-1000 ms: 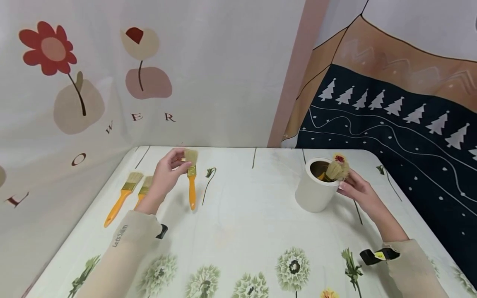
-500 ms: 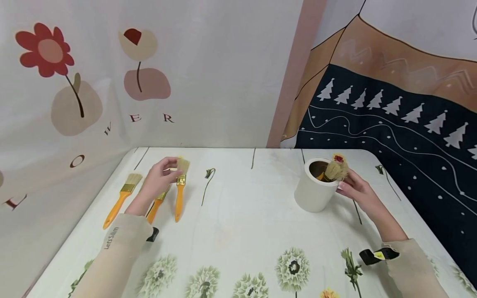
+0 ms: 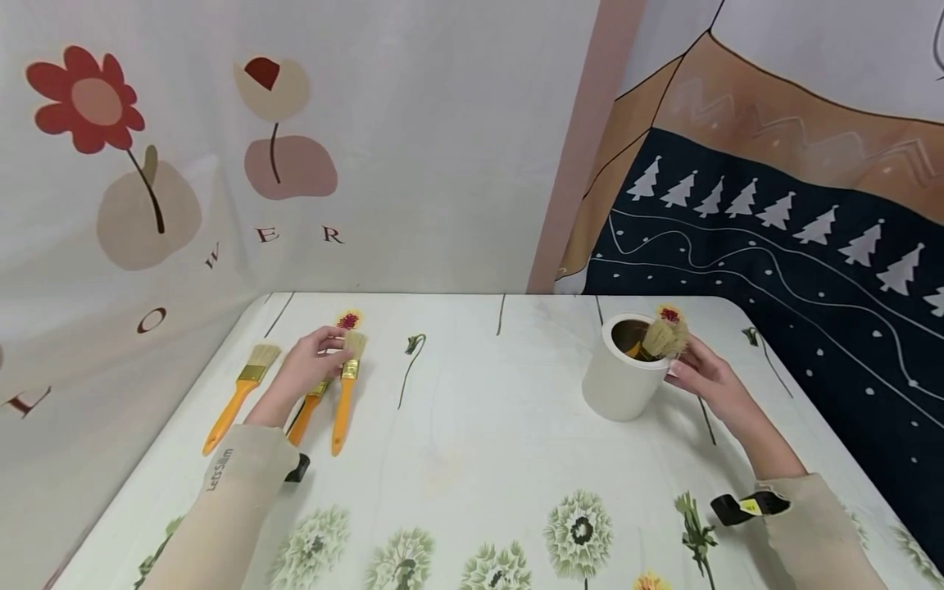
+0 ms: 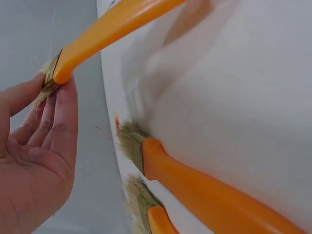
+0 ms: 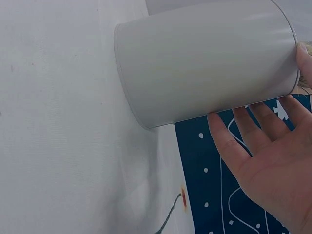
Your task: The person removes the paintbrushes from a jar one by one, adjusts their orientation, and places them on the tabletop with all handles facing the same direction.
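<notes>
Left grip point(image 3: 313, 365) pinches an orange-handled, pale-bristled paintbrush point(image 3: 342, 416), handle toward the body. Right grip point(image 3: 706, 377) — well apart — holds a white cylindrical pot point(image 3: 622, 387).

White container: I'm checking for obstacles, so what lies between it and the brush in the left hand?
The head view shows no loose object between the brush and the white container, just white tablecloth with a printed green bud and stem.

White table point(image 3: 472, 434) with printed flowers point(image 3: 580, 531), one paintbrush point(image 3: 232, 412) lying at left, another paintbrush point(image 3: 305, 418) beside it partly hidden, white pot point(image 3: 619, 381) at right
</notes>
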A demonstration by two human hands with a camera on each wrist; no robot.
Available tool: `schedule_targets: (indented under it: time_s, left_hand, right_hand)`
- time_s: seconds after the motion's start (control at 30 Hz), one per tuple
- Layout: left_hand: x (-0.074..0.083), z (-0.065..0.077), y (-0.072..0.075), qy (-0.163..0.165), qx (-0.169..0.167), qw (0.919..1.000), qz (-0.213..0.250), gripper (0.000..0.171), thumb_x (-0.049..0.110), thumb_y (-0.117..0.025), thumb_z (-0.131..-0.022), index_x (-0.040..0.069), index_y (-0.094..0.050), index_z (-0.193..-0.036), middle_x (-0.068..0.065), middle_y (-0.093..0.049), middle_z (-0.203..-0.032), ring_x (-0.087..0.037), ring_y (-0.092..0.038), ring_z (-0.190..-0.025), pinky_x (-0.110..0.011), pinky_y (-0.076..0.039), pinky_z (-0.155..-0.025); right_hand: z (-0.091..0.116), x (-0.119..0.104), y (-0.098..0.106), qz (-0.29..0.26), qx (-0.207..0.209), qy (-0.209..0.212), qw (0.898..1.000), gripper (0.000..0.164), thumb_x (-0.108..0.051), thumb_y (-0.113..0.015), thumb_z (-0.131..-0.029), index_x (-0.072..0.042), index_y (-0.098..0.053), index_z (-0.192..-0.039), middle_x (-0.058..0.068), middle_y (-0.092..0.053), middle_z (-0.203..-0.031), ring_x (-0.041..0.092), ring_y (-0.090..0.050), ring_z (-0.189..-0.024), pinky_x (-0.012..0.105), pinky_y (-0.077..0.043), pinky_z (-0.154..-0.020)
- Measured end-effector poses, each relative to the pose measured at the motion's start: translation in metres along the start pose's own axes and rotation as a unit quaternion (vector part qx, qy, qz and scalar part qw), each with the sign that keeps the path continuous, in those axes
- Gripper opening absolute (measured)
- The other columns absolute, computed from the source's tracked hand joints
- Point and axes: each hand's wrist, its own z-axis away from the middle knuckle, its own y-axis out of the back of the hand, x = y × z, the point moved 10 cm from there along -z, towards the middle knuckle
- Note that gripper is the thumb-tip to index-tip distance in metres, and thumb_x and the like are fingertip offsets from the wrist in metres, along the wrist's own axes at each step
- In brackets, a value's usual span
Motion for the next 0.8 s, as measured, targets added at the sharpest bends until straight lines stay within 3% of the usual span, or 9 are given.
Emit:
schedule_targets:
  time_s: [0.13, 0.4, 0.53, 0.7, 0.8]
  left_hand:
    - [-0.009, -0.003, -0.005, 0.016, -0.023, 0.9996, -0.008, 0.052, 0.017, -0.057, -0.102, -0.006, -0.038, -0.145, -0.033, -0.049, -0.14, -0.015, -0.067, -0.091, -0.03, -0.06, -0.08]
    - [-0.02, -0.004, -0.016, 0.016, -0.06, 0.998, -0.013, 0.049, 0.014, -0.057, -0.102, -0.009, -0.039, -0.141, -0.033, -0.052, -0.134, -0.021, -0.065, -0.095, -0.028, -0.06, -0.08]
    - [-0.023, -0.004, -0.02, 0.024, -0.063, 0.9976, -0.019, 0.046, 0.012, -0.057, -0.101, -0.009, -0.041, -0.139, -0.033, -0.055, -0.131, -0.02, -0.065, -0.092, -0.027, -0.06, -0.078]
    - [-0.024, -0.002, -0.021, 0.038, -0.054, 0.9969, -0.043, 0.044, 0.011, -0.059, -0.1, -0.008, -0.044, -0.137, -0.032, -0.056, -0.13, -0.026, -0.065, -0.096, -0.032, -0.061, -0.083]
    - [-0.024, -0.002, -0.021, 0.037, -0.053, 0.9965, -0.054, 0.044, 0.012, -0.06, -0.099, -0.007, -0.046, -0.135, -0.031, -0.056, -0.129, -0.029, -0.064, -0.1, -0.035, -0.061, -0.086]
  right_hand:
    - [0.0, 0.001, 0.0, 0.0, 0.0, -0.001, 1.0, 0.064, -0.018, -0.045, -0.107, -0.005, -0.012, -0.16, -0.012, -0.042, -0.146, -0.021, -0.049, -0.115, 0.008, -0.051, -0.09]
    - [-0.001, 0.001, 0.001, 0.001, -0.001, -0.001, 1.0, 0.064, -0.018, -0.046, -0.107, -0.004, -0.013, -0.159, -0.013, -0.042, -0.145, -0.021, -0.049, -0.115, 0.009, -0.052, -0.09]
    - [0.0, 0.001, 0.001, 0.004, -0.001, -0.005, 1.0, 0.064, -0.019, -0.046, -0.107, -0.005, -0.012, -0.16, -0.007, -0.041, -0.148, -0.021, -0.049, -0.115, 0.009, -0.052, -0.09]
    - [-0.001, 0.002, 0.001, 0.004, -0.001, -0.011, 1.0, 0.064, -0.019, -0.046, -0.107, -0.005, -0.013, -0.16, -0.014, -0.043, -0.143, -0.02, -0.049, -0.115, 0.009, -0.052, -0.09]
    - [-0.001, 0.003, 0.002, 0.005, 0.0, -0.014, 1.0, 0.064, -0.019, -0.046, -0.107, -0.004, -0.013, -0.16, -0.012, -0.043, -0.145, -0.021, -0.049, -0.114, 0.009, -0.052, -0.09]
